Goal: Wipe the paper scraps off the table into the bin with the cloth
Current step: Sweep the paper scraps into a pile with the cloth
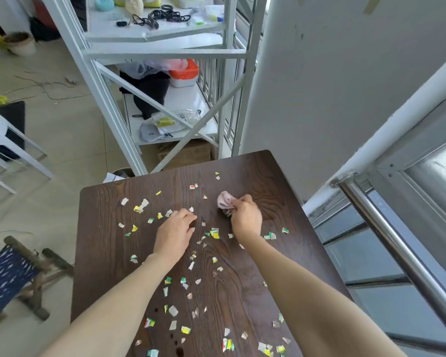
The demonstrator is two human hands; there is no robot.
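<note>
- At the far left of the frame, a folding stool with a blue patterned fabric seat (8, 274) stands on the tiled floor, apart from the work.
- Just beyond the table's upper-left corner, a round bin (122, 173) shows only as a sliver of rim; I count one. It lies up and to the left of both hands, so I judge the sweep must run that way.
- The dark brown wood-grain table (108, 253) fills the lower centre, its long axis running from the bottom of the frame toward the top.
- Small torn paper scraps (173, 310), white with green, yellow and red print, are strewn across nearly the whole top. There are several dozen, too many and too small for me to count exactly; the far right corner is barest.
- My left hand (174, 233) rests palm down at mid-table, fingers loosely curled and holding nothing. It is the hand nearer the bin.
- Right of centre, my right hand (245, 220) is closed around one crumpled pale pink cloth (224, 199), which bunches out past the knuckles and touches the tabletop.
- The cloth sits at the scraps' right-hand side, with most of the litter lying between it and the bin, and below it in the frame.
- No scrap appears cleared yet; I judge the wiping barely begun.
</note>
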